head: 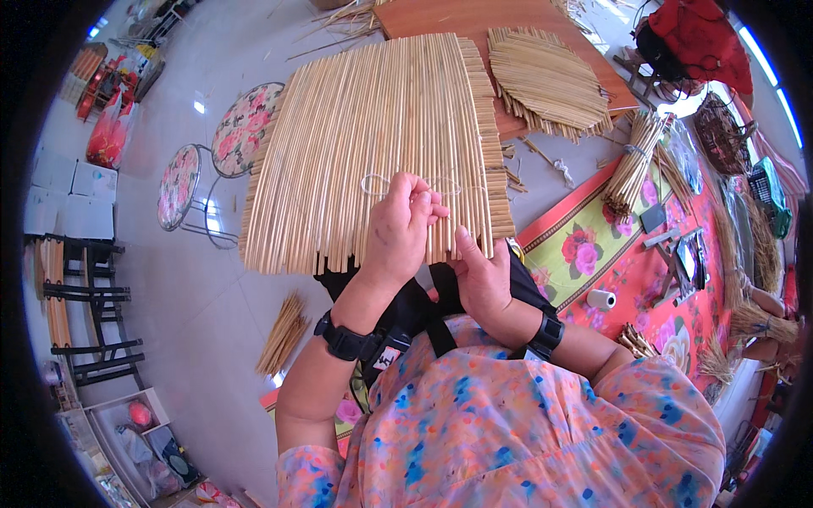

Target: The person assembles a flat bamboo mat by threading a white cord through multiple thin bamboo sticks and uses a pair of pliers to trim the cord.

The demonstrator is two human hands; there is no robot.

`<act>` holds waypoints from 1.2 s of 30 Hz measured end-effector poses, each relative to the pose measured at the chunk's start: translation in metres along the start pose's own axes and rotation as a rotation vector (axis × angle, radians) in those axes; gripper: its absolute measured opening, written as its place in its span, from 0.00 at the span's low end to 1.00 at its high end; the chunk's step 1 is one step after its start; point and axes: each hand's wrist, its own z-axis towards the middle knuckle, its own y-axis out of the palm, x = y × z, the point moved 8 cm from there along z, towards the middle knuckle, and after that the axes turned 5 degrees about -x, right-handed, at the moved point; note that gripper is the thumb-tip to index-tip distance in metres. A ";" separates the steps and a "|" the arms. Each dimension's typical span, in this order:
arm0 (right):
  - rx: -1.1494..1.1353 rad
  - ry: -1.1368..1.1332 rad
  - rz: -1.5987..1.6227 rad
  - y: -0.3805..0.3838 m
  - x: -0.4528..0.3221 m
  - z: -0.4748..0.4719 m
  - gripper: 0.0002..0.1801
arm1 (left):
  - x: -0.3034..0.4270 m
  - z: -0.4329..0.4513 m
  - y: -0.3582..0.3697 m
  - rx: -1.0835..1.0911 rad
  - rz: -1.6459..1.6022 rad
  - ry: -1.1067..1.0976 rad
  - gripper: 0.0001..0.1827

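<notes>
A large mat of straw-coloured stalks [356, 127] lies before me, its stalks side by side and a second layer of stalk ends showing along the right edge. My left hand [401, 222] is over its lower middle, thumb and forefinger pinched on a thin white thread. The thread [375, 185] loops over the stalks on both sides of the fingers; whether a needle is between them cannot be told. My right hand [484, 273] grips the mat's near edge at the lower right, thumb on top, its other fingers mostly hidden underneath.
A smaller stalk mat [549, 79] lies on a reddish-brown board [425, 19]. Stalk bundles [635, 162] and a white thread spool [601, 299] are on the floral floor covering [565, 247] at right. Floral-topped stools [244, 130] stand left; another stalk bundle [284, 333] lies on the floor.
</notes>
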 end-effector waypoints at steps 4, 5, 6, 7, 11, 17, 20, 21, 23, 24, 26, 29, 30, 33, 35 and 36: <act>0.038 -0.026 0.098 0.001 -0.005 0.002 0.21 | 0.001 0.002 0.004 -0.026 0.019 -0.008 0.07; 0.061 -0.010 0.065 -0.002 -0.003 0.003 0.21 | 0.003 0.004 0.004 -0.025 0.020 0.003 0.07; 0.062 -0.027 0.077 -0.003 -0.003 0.004 0.20 | 0.001 0.005 0.004 -0.031 -0.027 -0.023 0.07; 0.054 -0.033 0.079 -0.004 -0.004 0.005 0.20 | -0.001 0.005 0.004 -0.036 -0.074 -0.049 0.07; 0.067 -0.057 0.068 -0.008 -0.016 0.008 0.10 | 0.008 0.003 -0.012 0.010 -0.135 -0.038 0.06; 0.005 -0.202 0.109 -0.015 -0.052 0.015 0.15 | 0.077 -0.015 -0.061 0.168 -0.126 0.194 0.06; -0.006 -0.334 -0.016 -0.031 -0.061 0.024 0.18 | 0.118 -0.030 -0.079 0.245 -0.156 0.321 0.06; -0.007 -0.358 -0.036 -0.023 -0.070 0.022 0.18 | 0.127 -0.037 -0.085 0.259 -0.152 0.335 0.06; -0.017 -0.391 -0.056 -0.015 -0.088 0.022 0.18 | 0.153 -0.051 -0.093 0.282 -0.224 0.434 0.04; 0.040 -0.751 -0.653 -0.005 -0.117 0.004 0.17 | 0.163 -0.057 -0.096 0.305 -0.201 0.465 0.04; 0.125 -1.144 -1.393 0.020 -0.135 -0.021 0.16 | 0.182 -0.066 -0.100 0.328 -0.174 0.503 0.04; 0.158 -1.252 -1.332 0.034 -0.160 -0.044 0.18 | 0.197 -0.079 -0.103 0.366 -0.114 0.582 0.05; 0.163 -1.255 -1.327 0.036 -0.164 -0.048 0.19 | 0.202 -0.084 -0.106 0.395 -0.115 0.612 0.06; 0.150 -0.935 -0.833 0.013 -0.172 -0.042 0.18 | 0.212 -0.098 -0.111 0.433 -0.112 0.667 0.06; 0.144 -0.826 -0.745 0.000 -0.174 -0.040 0.19 | 0.212 -0.103 -0.116 0.455 -0.094 0.657 0.06; 0.059 -0.795 -0.654 0.002 -0.175 -0.041 0.19 | 0.210 -0.105 -0.116 0.450 -0.090 0.643 0.06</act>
